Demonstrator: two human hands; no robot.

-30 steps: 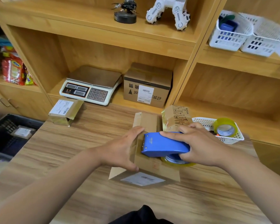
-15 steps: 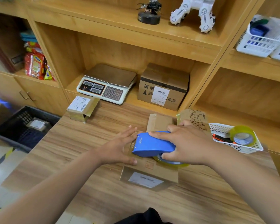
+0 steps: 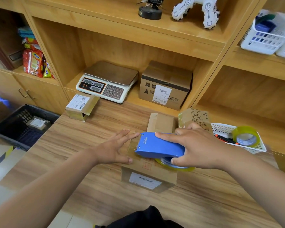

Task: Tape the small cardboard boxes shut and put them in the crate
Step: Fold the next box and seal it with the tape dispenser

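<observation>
A small cardboard box (image 3: 148, 179) with a white label on its near side lies mid-table, one flap (image 3: 161, 122) sticking out at the back. My right hand (image 3: 194, 148) grips a blue tape dispenser (image 3: 160, 146) lying across the box top, its clear tape roll under my fingers. My left hand (image 3: 115, 148) presses flat, fingers spread, on the box's left edge. A second labelled box (image 3: 81, 106) sits at the table's far left. A third box (image 3: 196, 118) stands behind my right hand. The black crate (image 3: 11, 129) on the floor at left holds one small box (image 3: 37, 123).
A white basket (image 3: 220, 130) with a loose tape roll (image 3: 246, 136) and a pen sits at the right. On the shelf behind stand a weighing scale (image 3: 107, 81) and a bigger cardboard box (image 3: 164, 85). White baskets (image 3: 268, 33) fill the upper right shelf.
The dispenser has slid left along the box top in my right hand. My left hand has flattened and spread its fingers on the box's left edge. The view has shifted left.
</observation>
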